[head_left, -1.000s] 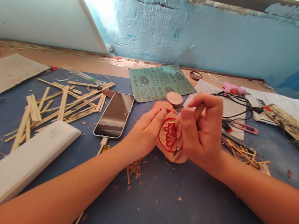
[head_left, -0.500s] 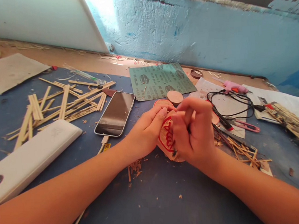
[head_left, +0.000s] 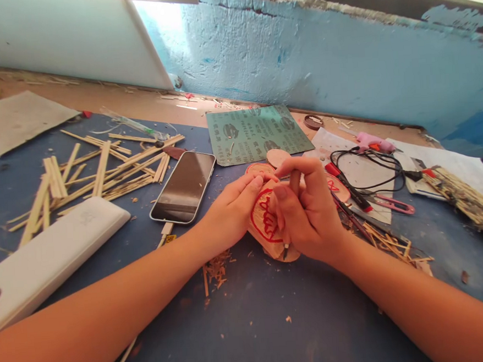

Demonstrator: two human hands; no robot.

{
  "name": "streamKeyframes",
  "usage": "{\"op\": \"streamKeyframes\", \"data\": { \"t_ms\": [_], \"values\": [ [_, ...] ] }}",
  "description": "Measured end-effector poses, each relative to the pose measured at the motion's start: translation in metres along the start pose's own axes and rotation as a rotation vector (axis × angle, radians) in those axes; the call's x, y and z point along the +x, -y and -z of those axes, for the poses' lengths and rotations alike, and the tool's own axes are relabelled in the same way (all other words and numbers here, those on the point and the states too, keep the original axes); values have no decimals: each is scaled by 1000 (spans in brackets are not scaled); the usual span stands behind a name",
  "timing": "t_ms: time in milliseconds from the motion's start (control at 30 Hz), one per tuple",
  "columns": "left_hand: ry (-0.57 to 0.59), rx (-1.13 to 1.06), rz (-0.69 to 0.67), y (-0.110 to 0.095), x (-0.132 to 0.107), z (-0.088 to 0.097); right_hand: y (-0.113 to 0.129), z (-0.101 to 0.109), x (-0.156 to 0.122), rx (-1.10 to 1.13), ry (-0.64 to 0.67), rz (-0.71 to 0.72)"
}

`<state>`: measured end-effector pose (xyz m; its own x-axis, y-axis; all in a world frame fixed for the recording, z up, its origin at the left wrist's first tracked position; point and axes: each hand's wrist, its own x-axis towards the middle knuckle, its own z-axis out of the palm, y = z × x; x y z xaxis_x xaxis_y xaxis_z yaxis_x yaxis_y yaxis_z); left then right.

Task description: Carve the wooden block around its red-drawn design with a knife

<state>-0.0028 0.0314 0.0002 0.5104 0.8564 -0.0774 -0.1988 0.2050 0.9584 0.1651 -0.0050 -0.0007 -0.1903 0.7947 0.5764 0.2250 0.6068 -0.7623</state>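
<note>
Wood block (head_left: 265, 219) | left grip (head_left: 235, 208) clasping edge | right grip (head_left: 311, 212) clenched round handle (head_left: 294, 181), apparently wooden

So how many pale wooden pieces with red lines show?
3: a block the left hand holds, a disc beyond it, another disc beside the right hand; more may be hidden.

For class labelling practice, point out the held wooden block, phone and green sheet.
Held wooden block (head_left: 265, 222), head view: its red-marked face.
Phone (head_left: 184, 188), head view: its screen.
Green sheet (head_left: 258, 135), head view: its printed face.
</note>
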Motion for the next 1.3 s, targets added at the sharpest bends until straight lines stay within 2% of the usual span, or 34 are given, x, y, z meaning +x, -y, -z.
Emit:
{"op": "streamKeyframes", "data": {
  "t_ms": [133,333,500,633,833,900,1000,1133,1233,1300],
  "values": [
    [6,16,10,-3,-1,-1,6,-2,1,40,-57,81],
    [-22,69,-13,-6,-5,-4,15,-5,1,-58,-21,242],
    [8,74,-132,-4,-3,-3,12,-7,2,-185,-54,124],
    [7,56,-114,-2,-2,-1,4,-6,1,-141,-41,71],
    [-52,64,-33,0,-1,0,0,0,-3,-57,139,39],
    [-34,32,-10,0,-1,0,1,-1,-4,-38,93,20],
    [-18,18,-13,-1,-1,0,4,-3,-1,-2,-55,6],
    [-17,36,-13,-3,-2,-1,13,-4,4,0,-186,120],
    [-19,33,-1,-3,-3,-2,22,1,4,-78,-136,293],
    [-35,43,-11,-2,-4,-3,30,6,2,-177,-33,321]
  ]
}}
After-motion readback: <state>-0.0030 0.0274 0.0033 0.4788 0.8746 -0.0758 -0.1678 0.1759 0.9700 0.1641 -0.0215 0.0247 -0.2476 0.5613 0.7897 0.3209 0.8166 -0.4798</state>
